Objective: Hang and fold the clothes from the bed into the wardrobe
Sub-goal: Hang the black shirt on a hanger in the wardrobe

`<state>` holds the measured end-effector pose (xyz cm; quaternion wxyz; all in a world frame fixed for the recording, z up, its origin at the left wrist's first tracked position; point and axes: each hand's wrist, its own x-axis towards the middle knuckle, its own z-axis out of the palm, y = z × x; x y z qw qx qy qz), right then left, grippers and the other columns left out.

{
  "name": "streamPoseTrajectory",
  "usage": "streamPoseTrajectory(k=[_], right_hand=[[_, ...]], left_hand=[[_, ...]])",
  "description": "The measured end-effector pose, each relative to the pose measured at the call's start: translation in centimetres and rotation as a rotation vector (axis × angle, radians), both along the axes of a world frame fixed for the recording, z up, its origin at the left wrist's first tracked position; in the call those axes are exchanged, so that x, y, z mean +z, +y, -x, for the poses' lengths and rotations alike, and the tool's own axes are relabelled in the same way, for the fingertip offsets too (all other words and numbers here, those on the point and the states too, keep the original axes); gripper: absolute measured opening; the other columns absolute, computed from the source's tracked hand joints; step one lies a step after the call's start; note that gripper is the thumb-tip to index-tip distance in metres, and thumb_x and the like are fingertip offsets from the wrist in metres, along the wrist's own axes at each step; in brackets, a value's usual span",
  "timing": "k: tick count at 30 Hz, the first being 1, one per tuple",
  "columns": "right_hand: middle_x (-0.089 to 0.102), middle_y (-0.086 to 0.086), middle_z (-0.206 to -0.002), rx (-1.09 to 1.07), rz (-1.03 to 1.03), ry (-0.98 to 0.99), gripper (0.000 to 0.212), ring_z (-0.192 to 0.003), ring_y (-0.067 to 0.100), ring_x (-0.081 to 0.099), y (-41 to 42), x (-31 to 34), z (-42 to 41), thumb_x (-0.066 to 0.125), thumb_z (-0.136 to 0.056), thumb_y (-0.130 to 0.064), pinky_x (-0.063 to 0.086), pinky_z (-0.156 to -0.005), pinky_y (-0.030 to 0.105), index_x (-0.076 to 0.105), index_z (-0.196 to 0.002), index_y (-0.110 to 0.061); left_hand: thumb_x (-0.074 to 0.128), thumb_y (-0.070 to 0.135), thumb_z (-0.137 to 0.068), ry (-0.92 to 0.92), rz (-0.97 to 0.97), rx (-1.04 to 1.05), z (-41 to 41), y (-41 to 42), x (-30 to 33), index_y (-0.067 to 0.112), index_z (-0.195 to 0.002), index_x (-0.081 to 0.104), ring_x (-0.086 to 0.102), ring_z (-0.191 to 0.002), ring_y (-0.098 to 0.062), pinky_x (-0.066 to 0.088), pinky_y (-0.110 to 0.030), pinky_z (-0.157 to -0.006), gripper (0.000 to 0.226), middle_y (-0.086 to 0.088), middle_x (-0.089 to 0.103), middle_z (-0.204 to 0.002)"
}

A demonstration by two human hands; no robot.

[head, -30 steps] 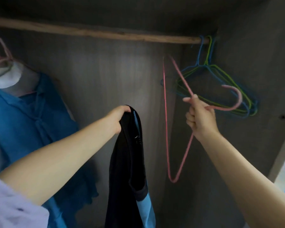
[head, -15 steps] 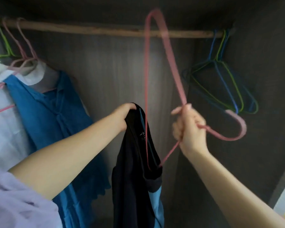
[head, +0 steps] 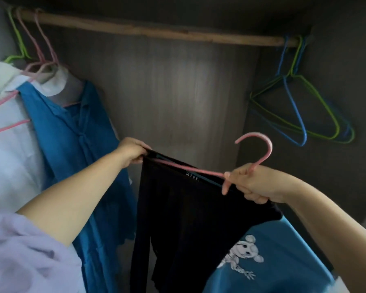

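A black garment [head: 184,218] with a blue front and a white mouse print hangs spread between my hands inside the wardrobe. My left hand [head: 131,153] grips its left shoulder. My right hand [head: 251,182] grips the neck of a pink hanger [head: 260,149] together with the garment's collar. The hanger's one arm runs along the collar toward my left hand, and its hook points up. The wooden rail [head: 156,31] crosses the top.
On the left of the rail hang a blue dress [head: 76,134] and a white shirt [head: 6,132] on pink and green hangers. Several bare blue and green hangers [head: 300,108] hang at the rail's right end against the wardrobe's side wall.
The pink hanger swung down from upright and its arm went into the garment's collar. My right hand took the collar too, spreading the garment wide. The view shifted left and down.
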<state>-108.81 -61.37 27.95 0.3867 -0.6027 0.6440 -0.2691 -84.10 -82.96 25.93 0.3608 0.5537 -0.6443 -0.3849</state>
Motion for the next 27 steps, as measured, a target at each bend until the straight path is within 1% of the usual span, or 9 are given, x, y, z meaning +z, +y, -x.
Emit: streamPoseTrajectory(k=[3,7,9,15,18,20,22,24,27], right_hand=[[0.024,-0.006,-0.047,-0.011,-0.102,0.077,0.041,-0.038,0.006,0.018,0.1,-0.3,0.2,0.035,-0.105,-0.031,0.015,-0.036,0.017,0.062,-0.09,-0.004],[0.023,-0.006,-0.048,-0.058,-0.162,-0.118,0.035,-0.036,0.003,0.016,-1.2,-0.1,-0.5,0.032,-0.105,-0.024,0.012,-0.032,0.011,0.054,-0.084,-0.007],[0.025,-0.007,-0.047,-0.078,-0.232,-0.203,0.029,-0.035,0.002,0.018,-2.3,-0.7,-1.2,0.034,-0.104,-0.019,0.012,-0.03,0.011,0.05,-0.082,-0.009],[0.025,-0.007,-0.048,-0.113,-0.237,-0.46,0.024,-0.035,0.001,0.022,-5.2,1.1,-1.0,0.037,-0.1,-0.008,0.018,-0.029,0.012,0.055,-0.084,-0.004],[0.039,-0.003,-0.043,-0.15,-0.21,-0.709,0.025,-0.031,0.003,0.037,-7.8,3.3,-1.6,0.032,-0.098,-0.002,0.034,-0.031,0.012,0.05,-0.08,-0.002],[0.053,0.005,-0.046,-0.17,-0.175,-0.791,0.026,-0.034,0.01,0.053,-9.9,4.7,-2.9,0.029,-0.097,0.001,0.047,-0.037,0.017,0.048,-0.079,0.0],[0.064,0.017,-0.068,-0.151,-0.135,-0.81,0.028,-0.043,0.018,0.063,-11.7,6.2,-4.8,0.023,-0.096,0.005,0.052,-0.042,0.022,0.05,-0.088,0.007],[0.059,0.025,-0.104,-0.109,-0.068,-0.812,0.031,-0.065,0.026,0.07,-13.3,7.9,-7.1,0.02,-0.094,0.01,0.056,-0.047,0.028,0.044,-0.114,0.011],[0.054,0.025,-0.117,0.006,0.11,-0.701,0.025,-0.113,0.033,0.06,-15.1,10.5,-10.8,0.03,-0.092,0.012,0.055,-0.078,0.039,0.046,-0.109,0.004]], left_hand=[[0.048,-0.007,-0.088,-0.154,0.078,-0.03,1.4,1.2,-0.8,0.016,-0.07,0.068,0.053,-0.05,-0.013,0.043,-0.017,-0.039,0.036,-0.005,0.061,-0.066],[0.043,-0.007,-0.085,-0.395,0.188,-0.219,6.1,4.7,-1.6,0.021,-0.077,0.069,0.057,-0.04,-0.01,0.042,-0.016,-0.037,0.039,0.0,0.065,-0.075],[0.044,-0.008,-0.085,-0.416,0.138,-0.333,8.2,5.9,-2.2,0.021,-0.077,0.068,0.061,-0.048,-0.012,0.047,-0.019,-0.039,0.038,-0.005,0.068,-0.087],[0.048,0.001,-0.092,-0.086,-0.132,-0.34,6.7,5.4,-2.7,0.018,-0.11,0.058,0.06,-0.081,-0.015,0.054,-0.028,-0.077,0.027,-0.008,0.062,-0.099],[0.052,0.006,-0.093,-0.05,0.114,-0.209,6.7,7.5,-2.2,0.014,-0.128,0.05,0.056,-0.093,-0.016,0.044,-0.014,-0.074,0.036,-0.008,0.058,-0.112],[0.055,0.014,-0.095,0.016,0.317,-0.198,7.7,10.9,-0.8,0.006,-0.118,0.059,0.055,-0.094,-0.011,0.038,-0.004,-0.073,0.024,-0.005,0.06,-0.111],[0.054,0.037,-0.095,0.071,0.318,-0.331,8.2,14.0,0.8,0.008,-0.105,0.065,0.058,-0.097,-0.009,0.039,-0.008,-0.082,0.033,-0.005,0.065,-0.109],[0.051,0.056,-0.088,0.099,0.197,-0.388,7.7,15.7,2.5,0.015,-0.103,0.063,0.059,-0.102,-0.009,0.041,-0.019,-0.088,0.046,-0.002,0.066,-0.109],[0.058,0.03,-0.09,0.113,0.239,-0.227,5.5,14.6,5.1,0.012,-0.103,0.057,0.058,-0.1,-0.016,0.042,-0.023,-0.082,0.022,-0.001,0.064,-0.106]])
